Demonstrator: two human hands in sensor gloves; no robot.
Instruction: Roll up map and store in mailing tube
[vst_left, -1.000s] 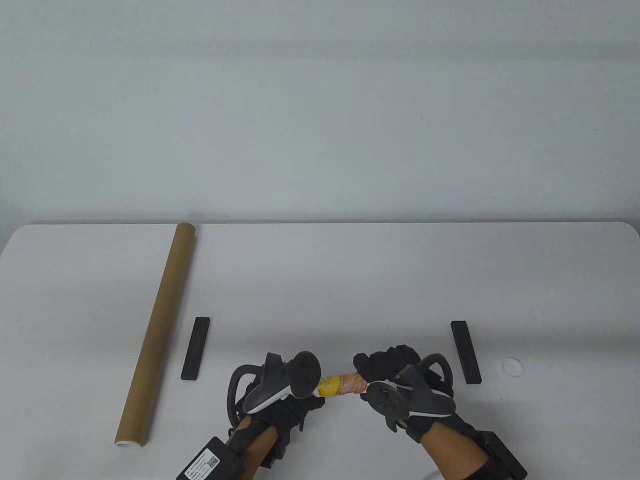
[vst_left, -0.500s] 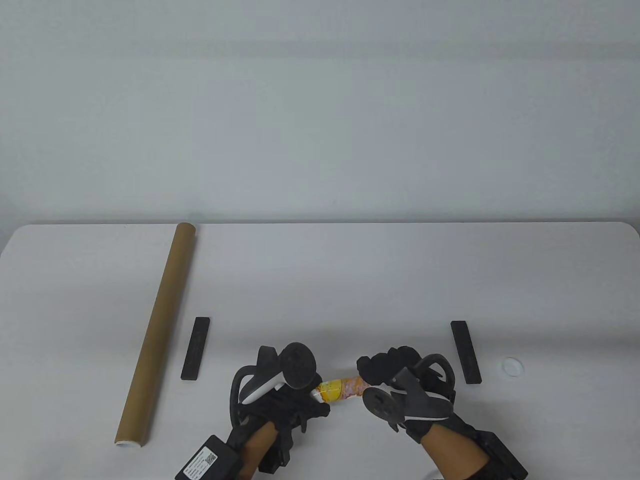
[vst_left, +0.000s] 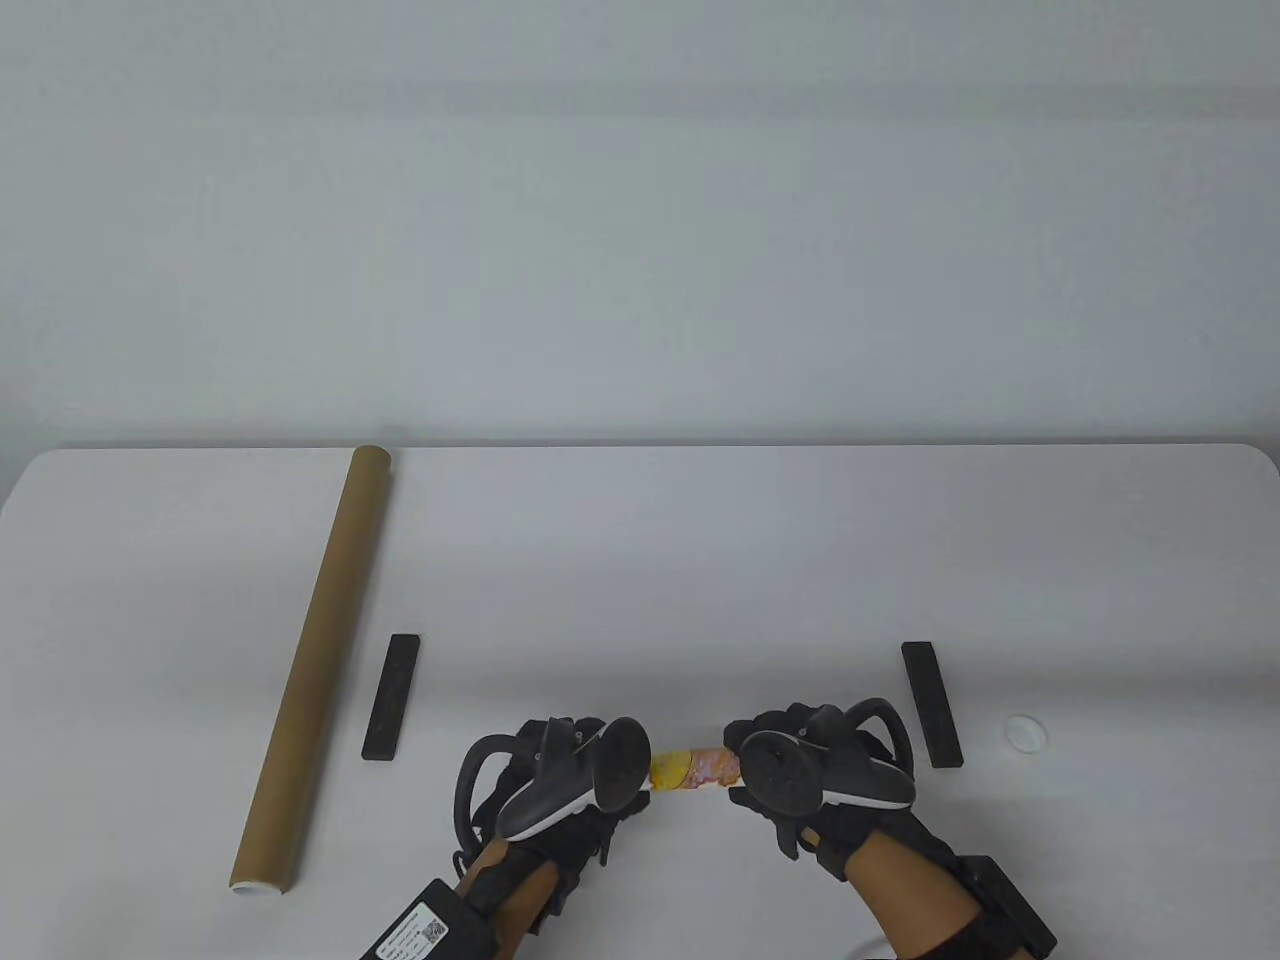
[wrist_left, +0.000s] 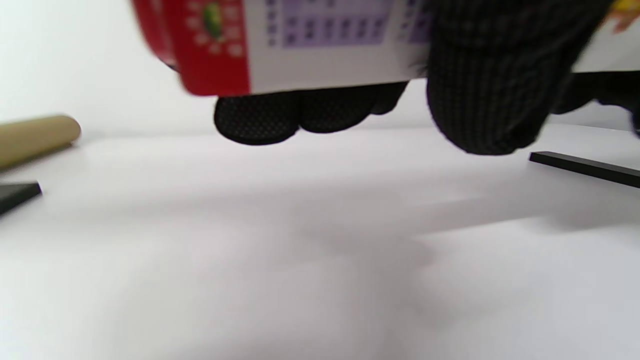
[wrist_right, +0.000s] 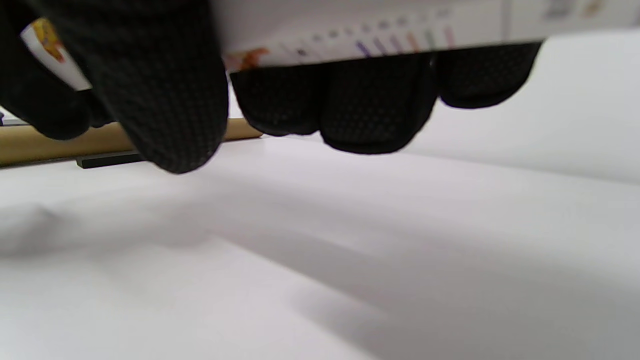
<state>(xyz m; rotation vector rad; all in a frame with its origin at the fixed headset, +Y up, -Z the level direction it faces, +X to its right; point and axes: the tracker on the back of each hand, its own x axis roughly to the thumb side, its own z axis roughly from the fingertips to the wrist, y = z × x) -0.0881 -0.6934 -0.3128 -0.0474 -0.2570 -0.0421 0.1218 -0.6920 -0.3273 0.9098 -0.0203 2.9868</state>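
Rolled map (vst_left: 688, 768) gripped at both ends, above table (vst_left: 640, 560), by left hand (vst_left: 560, 790) and right hand (vst_left: 810, 775); mailing tube (vst_left: 315, 660) left lying apart.

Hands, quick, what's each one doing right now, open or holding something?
Left hand: fingers curled around the rolled map, holding its left end.
Right hand: fingers curled around the same roll, holding its right end.
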